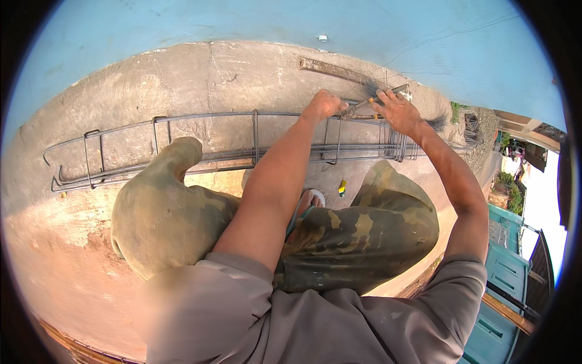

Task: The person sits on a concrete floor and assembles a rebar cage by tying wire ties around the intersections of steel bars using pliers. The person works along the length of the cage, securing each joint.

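Note:
A long rebar cage (254, 141) of dark steel bars and square stirrups lies across the concrete in front of my knees. My left hand (325, 104) is closed at its far top bar, beside a stirrup. Whatever its fingers pinch is too small to make out. My right hand (399, 112) has its fingers around the handles of a pair of pincers (362, 108) with yellow-orange grips. The jaws point left, at the bar close to my left fingertips, and the handles stand apart. Just beyond the right hand is a tangle of thin dark tie wire (377, 88).
A narrow wooden board (336, 70) lies past the cage, by a light blue surface (242, 21). Several stirrups (397, 142) are bunched at the cage's right part. A small yellow-and-green object (342, 188) is on the ground near my sandaled foot (308, 201). Teal panels (506, 267) stand at right.

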A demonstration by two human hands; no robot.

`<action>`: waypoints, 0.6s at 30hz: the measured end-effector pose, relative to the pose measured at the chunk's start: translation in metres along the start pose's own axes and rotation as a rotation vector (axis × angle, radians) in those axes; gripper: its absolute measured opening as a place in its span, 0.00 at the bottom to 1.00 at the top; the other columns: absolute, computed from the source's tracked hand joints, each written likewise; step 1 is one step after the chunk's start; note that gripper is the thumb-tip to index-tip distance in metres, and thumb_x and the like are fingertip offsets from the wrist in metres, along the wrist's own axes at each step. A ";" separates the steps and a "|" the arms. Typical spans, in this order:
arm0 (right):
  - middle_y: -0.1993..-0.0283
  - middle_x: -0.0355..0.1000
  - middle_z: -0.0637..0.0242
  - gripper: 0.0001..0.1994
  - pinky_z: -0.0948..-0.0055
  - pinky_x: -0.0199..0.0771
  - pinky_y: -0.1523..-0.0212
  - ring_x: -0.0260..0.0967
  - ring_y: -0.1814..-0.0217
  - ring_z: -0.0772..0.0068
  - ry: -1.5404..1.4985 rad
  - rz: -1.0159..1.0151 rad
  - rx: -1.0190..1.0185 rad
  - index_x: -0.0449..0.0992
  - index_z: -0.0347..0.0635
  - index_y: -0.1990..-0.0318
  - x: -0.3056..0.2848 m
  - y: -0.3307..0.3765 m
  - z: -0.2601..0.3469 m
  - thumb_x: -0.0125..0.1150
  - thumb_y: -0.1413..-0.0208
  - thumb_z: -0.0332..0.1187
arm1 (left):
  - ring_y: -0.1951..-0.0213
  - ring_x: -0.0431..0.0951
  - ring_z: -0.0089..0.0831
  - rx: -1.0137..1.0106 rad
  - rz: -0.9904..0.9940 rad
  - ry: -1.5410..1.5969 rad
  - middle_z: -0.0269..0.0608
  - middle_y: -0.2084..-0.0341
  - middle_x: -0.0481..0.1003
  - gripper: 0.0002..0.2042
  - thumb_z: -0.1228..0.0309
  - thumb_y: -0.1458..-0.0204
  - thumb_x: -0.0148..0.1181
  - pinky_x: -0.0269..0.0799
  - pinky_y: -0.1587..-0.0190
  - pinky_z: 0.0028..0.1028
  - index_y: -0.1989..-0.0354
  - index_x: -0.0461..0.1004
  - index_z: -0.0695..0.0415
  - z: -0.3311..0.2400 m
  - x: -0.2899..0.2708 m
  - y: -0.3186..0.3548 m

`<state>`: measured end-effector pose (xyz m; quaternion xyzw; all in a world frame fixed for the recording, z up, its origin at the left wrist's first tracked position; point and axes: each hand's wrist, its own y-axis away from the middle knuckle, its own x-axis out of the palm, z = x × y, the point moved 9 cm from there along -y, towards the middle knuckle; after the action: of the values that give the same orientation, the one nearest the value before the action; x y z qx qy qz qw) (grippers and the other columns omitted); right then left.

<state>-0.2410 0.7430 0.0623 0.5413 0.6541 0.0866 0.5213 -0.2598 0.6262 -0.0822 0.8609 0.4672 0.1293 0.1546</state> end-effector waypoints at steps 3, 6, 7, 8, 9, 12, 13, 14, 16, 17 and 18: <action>0.30 0.54 0.57 0.23 0.60 0.68 0.39 0.50 0.26 0.54 0.100 0.029 -0.046 0.63 0.48 0.37 0.003 -0.004 -0.006 0.50 0.40 0.28 | 0.45 0.73 0.49 -0.039 -0.031 0.007 0.56 0.55 0.78 0.16 0.61 0.50 0.68 0.64 0.43 0.45 0.66 0.81 0.65 -0.006 -0.001 0.008; 0.36 0.63 0.54 0.21 0.60 0.74 0.47 0.63 0.34 0.55 0.050 0.176 -0.099 0.63 0.46 0.39 -0.025 -0.019 -0.001 0.50 0.41 0.27 | 0.46 0.74 0.47 -0.068 -0.002 0.064 0.57 0.53 0.77 0.17 0.62 0.52 0.69 0.65 0.42 0.40 0.61 0.80 0.64 0.002 -0.008 0.004; 0.41 0.67 0.53 0.20 0.59 0.75 0.50 0.67 0.39 0.54 0.001 0.169 -0.089 0.65 0.45 0.41 -0.027 -0.020 -0.004 0.51 0.42 0.26 | 0.46 0.74 0.47 -0.072 0.052 0.066 0.57 0.53 0.77 0.19 0.63 0.53 0.70 0.66 0.42 0.39 0.57 0.78 0.64 -0.002 -0.004 0.005; 0.46 0.70 0.52 0.19 0.59 0.76 0.53 0.71 0.44 0.53 -0.049 0.161 -0.080 0.66 0.43 0.43 -0.027 -0.022 -0.007 0.51 0.43 0.24 | 0.47 0.75 0.46 -0.076 0.106 0.067 0.58 0.53 0.76 0.22 0.63 0.55 0.70 0.67 0.42 0.39 0.54 0.77 0.64 -0.007 0.000 0.006; 0.50 0.74 0.51 0.18 0.59 0.78 0.56 0.75 0.49 0.52 -0.099 0.154 -0.070 0.68 0.42 0.45 -0.028 -0.023 -0.010 0.52 0.44 0.23 | 0.47 0.75 0.46 -0.081 0.160 0.068 0.58 0.52 0.76 0.24 0.64 0.56 0.70 0.67 0.43 0.38 0.50 0.75 0.63 -0.012 0.005 0.008; 0.64 0.77 0.50 0.16 0.58 0.79 0.61 0.78 0.62 0.49 -0.228 0.257 -0.053 0.72 0.39 0.49 -0.031 -0.031 -0.014 0.55 0.46 0.25 | 0.49 0.76 0.47 0.154 0.056 -0.253 0.60 0.57 0.77 0.29 0.68 0.58 0.69 0.70 0.45 0.39 0.45 0.71 0.64 -0.060 0.028 0.014; 0.65 0.77 0.50 0.16 0.58 0.78 0.61 0.78 0.61 0.48 -0.255 0.319 -0.068 0.72 0.39 0.50 -0.026 -0.033 -0.015 0.58 0.47 0.29 | 0.51 0.77 0.47 0.182 -0.064 -0.304 0.60 0.60 0.78 0.28 0.69 0.59 0.69 0.71 0.46 0.39 0.47 0.71 0.65 -0.068 0.041 0.015; 0.66 0.77 0.49 0.17 0.57 0.78 0.61 0.78 0.60 0.48 -0.279 0.378 -0.079 0.73 0.39 0.51 -0.021 -0.037 -0.019 0.61 0.49 0.32 | 0.53 0.78 0.47 0.214 -0.188 -0.355 0.59 0.62 0.79 0.28 0.69 0.60 0.69 0.72 0.47 0.39 0.48 0.72 0.66 -0.074 0.056 0.015; 0.63 0.77 0.49 0.20 0.57 0.77 0.59 0.77 0.57 0.49 -0.325 0.506 -0.047 0.73 0.39 0.51 -0.022 -0.035 -0.021 0.63 0.50 0.37 | 0.56 0.80 0.48 0.218 -0.316 -0.339 0.58 0.67 0.79 0.25 0.69 0.61 0.69 0.74 0.50 0.40 0.53 0.73 0.67 -0.080 0.063 0.012; 0.59 0.77 0.50 0.21 0.58 0.77 0.55 0.76 0.54 0.50 -0.340 0.565 -0.010 0.73 0.40 0.49 -0.039 -0.035 -0.020 0.63 0.49 0.39 | 0.58 0.81 0.48 0.188 -0.332 -0.276 0.57 0.70 0.80 0.23 0.69 0.62 0.69 0.75 0.52 0.40 0.56 0.74 0.67 -0.080 0.059 0.010; 0.55 0.77 0.50 0.23 0.58 0.76 0.52 0.76 0.51 0.51 -0.359 0.627 0.020 0.72 0.40 0.47 -0.041 -0.034 -0.018 0.63 0.49 0.40 | 0.60 0.81 0.49 0.148 -0.347 -0.213 0.57 0.72 0.80 0.21 0.69 0.62 0.69 0.76 0.54 0.39 0.59 0.75 0.68 -0.075 0.055 0.006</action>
<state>-0.2812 0.7047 0.0718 0.7273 0.3552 0.1396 0.5704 -0.2535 0.6804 -0.0065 0.7853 0.5977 -0.0258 0.1592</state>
